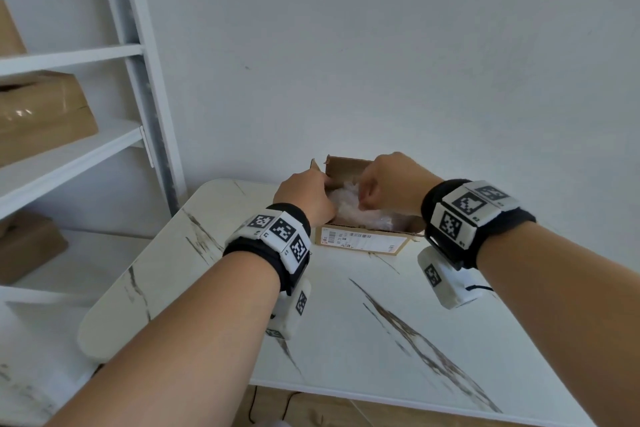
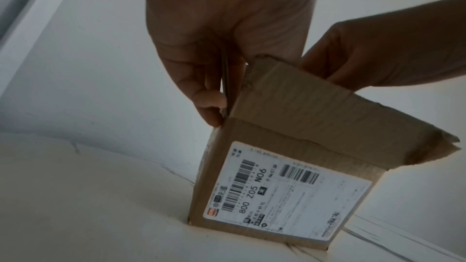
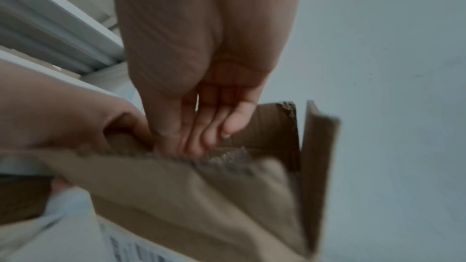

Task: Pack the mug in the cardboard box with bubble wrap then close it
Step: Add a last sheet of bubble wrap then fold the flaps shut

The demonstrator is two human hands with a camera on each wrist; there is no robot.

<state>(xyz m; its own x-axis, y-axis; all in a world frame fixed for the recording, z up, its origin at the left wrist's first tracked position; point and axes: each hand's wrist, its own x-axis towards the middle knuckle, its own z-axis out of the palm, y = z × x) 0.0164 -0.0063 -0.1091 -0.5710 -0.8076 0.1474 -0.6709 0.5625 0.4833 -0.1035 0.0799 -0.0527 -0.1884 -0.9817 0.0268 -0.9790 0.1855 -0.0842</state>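
Observation:
A small cardboard box [image 1: 363, 242] with a white shipping label [image 2: 285, 192] stands open at the far side of the white marble table [image 1: 363, 322]. Clear bubble wrap [image 1: 349, 206] fills its inside; no mug shows. My left hand [image 1: 304, 194] pinches the box's left flap [image 2: 225, 87] between thumb and fingers and holds it upright. My right hand [image 1: 391, 184] reaches down into the box, with fairly straight fingers [image 3: 199, 132] on the bubble wrap; their tips are hidden behind the near flap [image 3: 201, 186]. The right wrist view is blurred.
A white shelf unit [image 1: 135, 80] stands to the left and holds brown taped parcels [image 1: 41, 114]. A plain white wall rises right behind the box. The table's front edge [image 1: 346, 392] lies below my forearms.

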